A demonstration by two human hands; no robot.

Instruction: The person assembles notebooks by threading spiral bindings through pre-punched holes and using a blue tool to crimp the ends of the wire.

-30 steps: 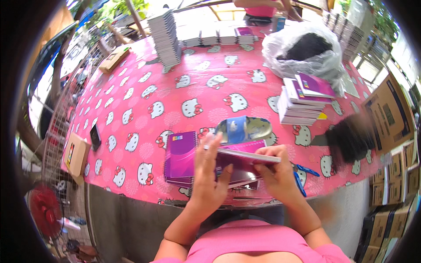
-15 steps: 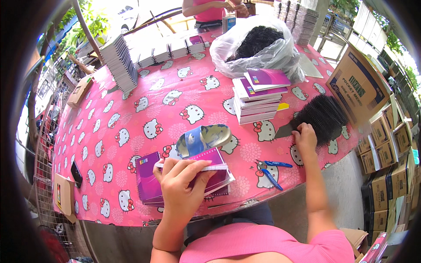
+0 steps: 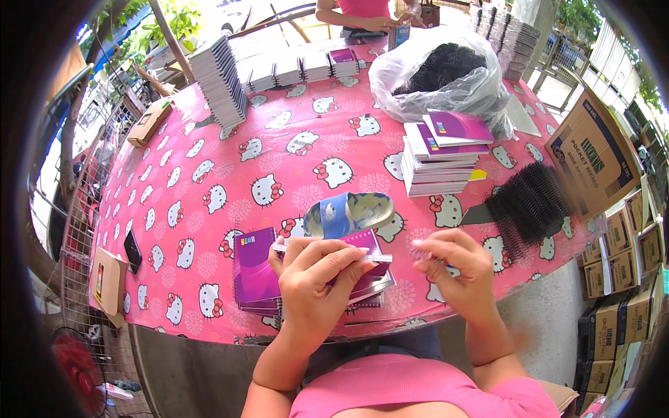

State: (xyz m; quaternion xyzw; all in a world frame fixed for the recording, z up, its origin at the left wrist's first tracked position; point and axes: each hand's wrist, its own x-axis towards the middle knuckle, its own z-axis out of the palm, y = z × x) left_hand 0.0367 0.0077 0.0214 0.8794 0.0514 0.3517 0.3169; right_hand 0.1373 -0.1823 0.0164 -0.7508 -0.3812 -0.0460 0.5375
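My left hand [image 3: 317, 279] is closed on a small purple-covered notebook [image 3: 365, 241], its punched edge showing past the fingertips. Under and beside it lie more purple spiral notebooks [image 3: 255, 268]. My right hand [image 3: 460, 279] is raised just right of that notebook, thumb and fingers pinched. A thin, blurred strand, which looks like a spiral binding coil [image 3: 420, 253], shows at its fingertips. Blue-handled pliers [image 3: 452, 270] are mostly hidden behind this hand. A blue slide sandal [image 3: 352, 214] lies just beyond the notebooks. Farther right is a heap of black binding coils [image 3: 531, 200].
A stack of purple notebooks [image 3: 437, 171] stands in front of a clear plastic bag [image 3: 390, 90] of black coils. Tall bound stacks [image 3: 219, 83] line the far left. A carton [image 3: 592, 150] leans at the right. Across the pink table [image 3: 230, 164], another person [image 3: 366, 14] handles something small.
My right hand has left the heap of coils and come left, close to the notebook in my left hand. The view has shifted slightly; my left hand keeps its hold.
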